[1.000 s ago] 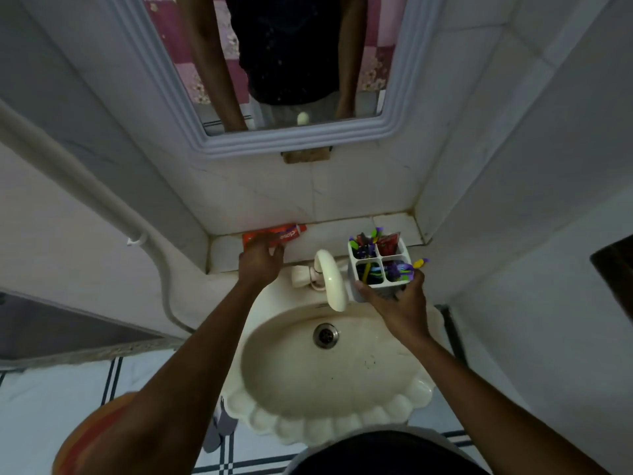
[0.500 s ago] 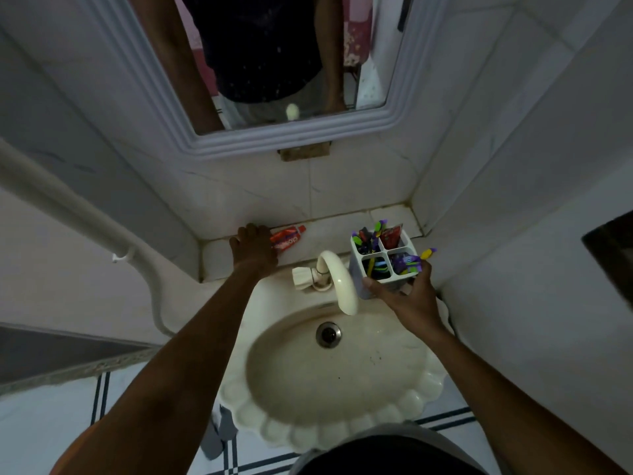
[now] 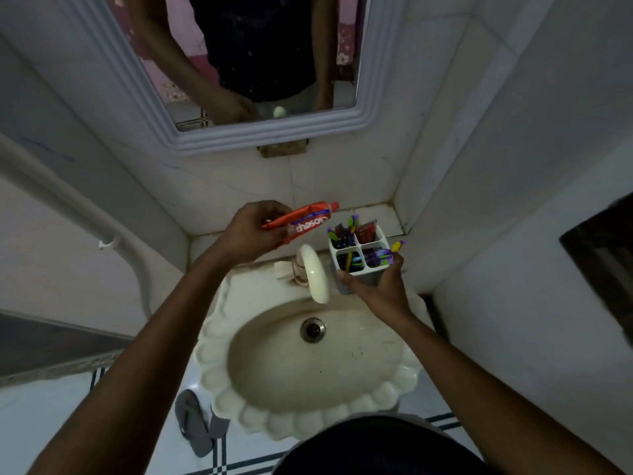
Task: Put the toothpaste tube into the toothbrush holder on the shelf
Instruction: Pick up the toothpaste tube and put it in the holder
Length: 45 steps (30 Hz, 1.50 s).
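Left hand (image 3: 251, 234), grip clenched around the crimped end of the red soft plastic toothpaste tube (image 3: 301, 221); tube lifted clear of the tiled shelf (image 3: 376, 214), lying nearly level, red cap pointing right toward the holder. Right hand (image 3: 375, 286), grip wrapped on the lower wall of the white four-compartment plastic toothbrush holder (image 3: 359, 250), steadying it just beside the cream curved tap (image 3: 313, 272), above the rim of the cream scalloped ceramic basin (image 3: 308, 406).

Compartments all look partly filled: toothbrushes, a red sachet at far right. Which one has most room, cannot tell.

Judgement for the insertion: tilt the tube to near upright, cap down, aim at the least crowded cell, ease it past the brush handles. Keep the holder firmly braced so it does not tip.
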{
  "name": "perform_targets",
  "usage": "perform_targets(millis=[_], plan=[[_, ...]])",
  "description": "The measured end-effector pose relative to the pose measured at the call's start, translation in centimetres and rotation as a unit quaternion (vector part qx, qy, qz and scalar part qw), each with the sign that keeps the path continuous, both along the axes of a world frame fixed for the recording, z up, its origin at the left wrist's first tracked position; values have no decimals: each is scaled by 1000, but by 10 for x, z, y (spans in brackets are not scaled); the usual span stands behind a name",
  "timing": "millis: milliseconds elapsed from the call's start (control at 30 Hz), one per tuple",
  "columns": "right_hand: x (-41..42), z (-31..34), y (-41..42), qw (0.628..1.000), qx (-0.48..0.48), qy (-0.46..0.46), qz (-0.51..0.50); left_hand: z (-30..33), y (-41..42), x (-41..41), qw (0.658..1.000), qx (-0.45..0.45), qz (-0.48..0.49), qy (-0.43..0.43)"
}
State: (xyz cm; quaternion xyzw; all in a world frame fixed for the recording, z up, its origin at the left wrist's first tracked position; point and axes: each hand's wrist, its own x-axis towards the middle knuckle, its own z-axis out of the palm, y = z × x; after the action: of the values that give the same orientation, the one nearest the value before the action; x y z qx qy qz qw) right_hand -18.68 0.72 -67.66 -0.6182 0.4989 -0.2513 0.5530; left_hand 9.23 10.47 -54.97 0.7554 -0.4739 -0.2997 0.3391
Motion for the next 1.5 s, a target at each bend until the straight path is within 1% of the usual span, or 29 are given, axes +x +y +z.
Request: perform_targets(millis=[67, 133, 233, 367, 467, 567, 667, 733, 900, 1133, 1367, 1500], plan=[[0, 2, -1, 1000, -1, 2, 13, 15, -1, -14, 999, 10, -43, -9], [-1, 6, -3, 1000, -3, 1, 24, 22, -3, -31, 995, 18, -64, -75], [-1, 9, -5, 999, 7, -2, 36, 28, -10, -50, 977, 15, -85, -195], [-4, 9, -8, 999, 2, 10, 52, 38, -27, -70, 950, 41, -109, -290], [-5, 7, -10, 999, -17, 16, 49, 38, -39, -82, 935, 52, -127, -327], [-5, 7, -10, 998, -27, 24, 48, 29, -47, -89, 937, 59, -131, -318], [-5, 8, -10, 998, -39, 38, 44, 21, -51, -93, 954, 52, -127, -265], [-5, 8, -10, 997, -49, 41, 39, 18, -51, -93, 962, 33, -113, -247], [-3, 11, -9, 996, -72, 48, 29, 9, -43, -87, 967, 10, -31, -253], [2, 15, -11, 995, -94, 38, -4, -8, -17, -74, 985, -33, 60, -160], [5, 37, -14, 987, -146, 38, -49, -10, -1, -77, 978, -81, 101, -162], [0, 65, -14, 980, -188, 18, -69, -1, 2, -83, 970, -109, 104, -189]])
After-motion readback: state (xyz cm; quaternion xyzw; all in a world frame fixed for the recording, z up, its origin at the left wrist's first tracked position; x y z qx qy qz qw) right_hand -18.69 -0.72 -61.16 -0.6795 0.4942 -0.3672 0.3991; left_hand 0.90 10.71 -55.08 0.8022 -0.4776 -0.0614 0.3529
